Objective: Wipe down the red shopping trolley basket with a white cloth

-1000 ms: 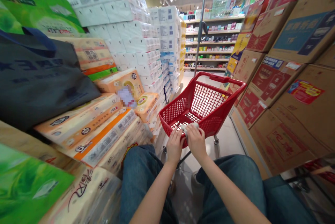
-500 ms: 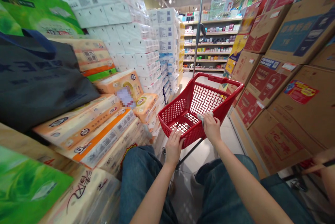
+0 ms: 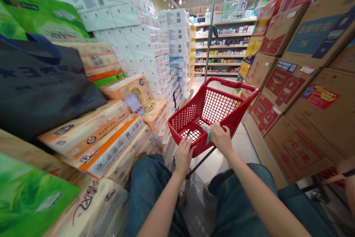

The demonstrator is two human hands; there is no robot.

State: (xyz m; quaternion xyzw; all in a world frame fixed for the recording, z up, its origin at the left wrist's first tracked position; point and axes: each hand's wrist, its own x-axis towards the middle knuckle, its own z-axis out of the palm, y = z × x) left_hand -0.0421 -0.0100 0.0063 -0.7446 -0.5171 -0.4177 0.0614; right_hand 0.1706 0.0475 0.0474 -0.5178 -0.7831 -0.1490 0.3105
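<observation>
A red plastic shopping cart [image 3: 191, 109] with a lattice basket stands right in front of my knees. My left hand [image 3: 184, 152] is closed over the near rim of its basket, at the left corner. Pinched in my right hand [image 3: 221, 138] is a pale grey-white cloth [image 3: 208, 132], draped over the rim on the near right side. Part of the cloth is hidden under the fingers. The cart's dark metal leg [image 3: 203, 161] shows below the basket.
Stacked tissue packs [image 3: 119, 144] rise close on my left, with a dark grey bag [image 3: 47, 85] on them. Cardboard cartons [image 3: 307, 129] line the right side. A metal pole [image 3: 210, 44] and stocked shelves [image 3: 222, 41] stand beyond. Another person's arm [image 3: 350, 181] shows at the right edge.
My right hand has slid a little left and down along the cart's rim with the cloth. My left hand keeps its place on the rim.
</observation>
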